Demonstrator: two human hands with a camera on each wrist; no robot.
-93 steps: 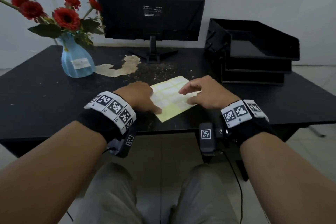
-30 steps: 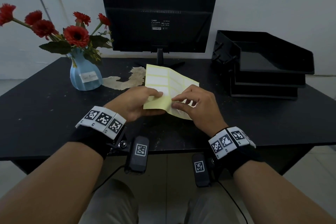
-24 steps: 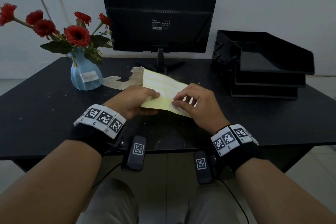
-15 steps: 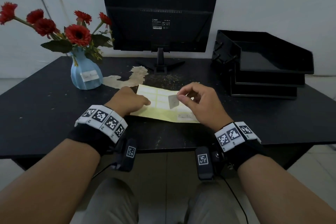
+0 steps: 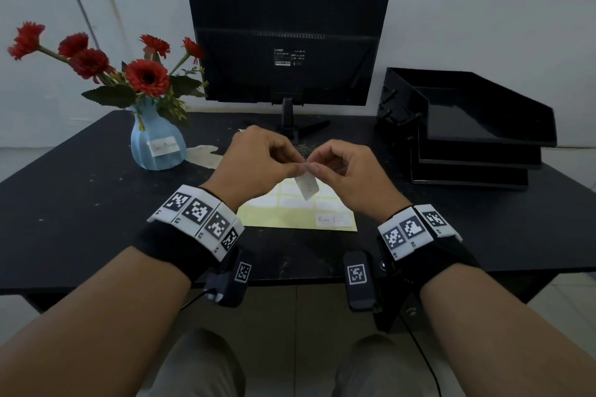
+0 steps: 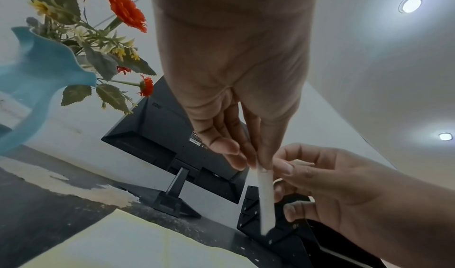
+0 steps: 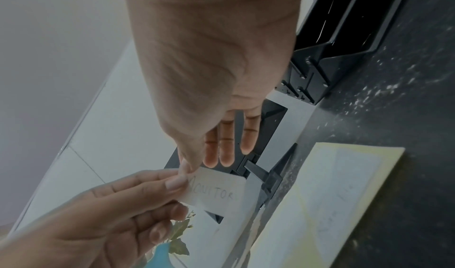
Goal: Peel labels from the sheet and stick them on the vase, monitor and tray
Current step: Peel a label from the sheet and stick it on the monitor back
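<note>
A small white label [image 5: 308, 187] hangs above the table, pinched at its top edge by both my left hand [image 5: 299, 167] and my right hand [image 5: 313, 167]. In the right wrist view the label [image 7: 216, 192] reads "MONITOR". The left wrist view shows the label [image 6: 265, 200] edge-on. The yellow label sheet [image 5: 296, 213] lies flat on the table below my hands. A blue vase [image 5: 157, 145] with red flowers, carrying a stuck-on label [image 5: 163, 147], stands at the left. The black monitor [image 5: 287, 35] stands behind with its back to me. A stacked black tray [image 5: 467, 126] sits at the right.
The black table [image 5: 80, 219] has a pale worn patch [image 5: 203, 155] beside the vase and its front edge runs just under my wrists. A handwritten label [image 5: 333, 220] sits on the sheet's near right corner. A white wall stands close behind the monitor.
The right hand has lifted the peeled label off the sheet. The left hand has let go of the sheet and risen to pinch the label too. The sheet now lies flat on the table.
</note>
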